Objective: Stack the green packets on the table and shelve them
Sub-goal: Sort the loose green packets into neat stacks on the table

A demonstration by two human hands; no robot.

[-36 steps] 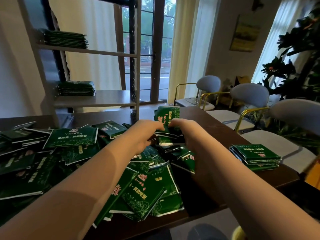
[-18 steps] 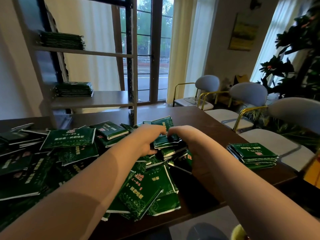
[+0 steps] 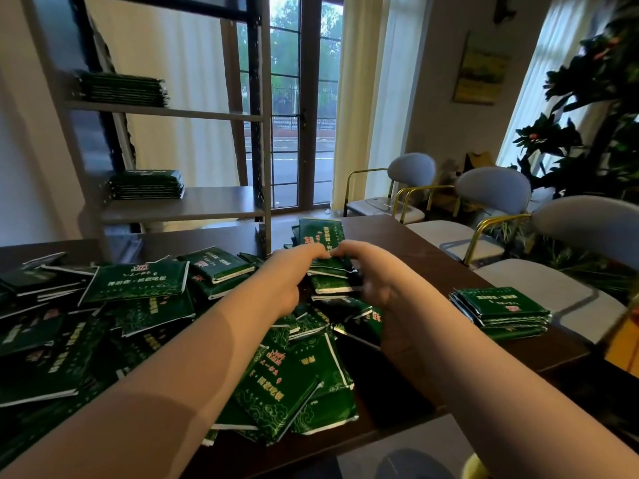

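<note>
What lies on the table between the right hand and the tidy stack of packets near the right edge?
Nothing. In the head view, the table between the right hand and the tidy stack is bare dark surface.

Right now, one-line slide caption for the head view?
The left hand and right hand grip a bundle of glossy green packets over the loose pile on the dark brown table.

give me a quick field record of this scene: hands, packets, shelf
left hand: grips held bundle, left side
right hand: grips same bundle, right side
loose pile: green packets scattered over table
neat stack: near table's right edge
shelf: upper stack, lower stack
</note>
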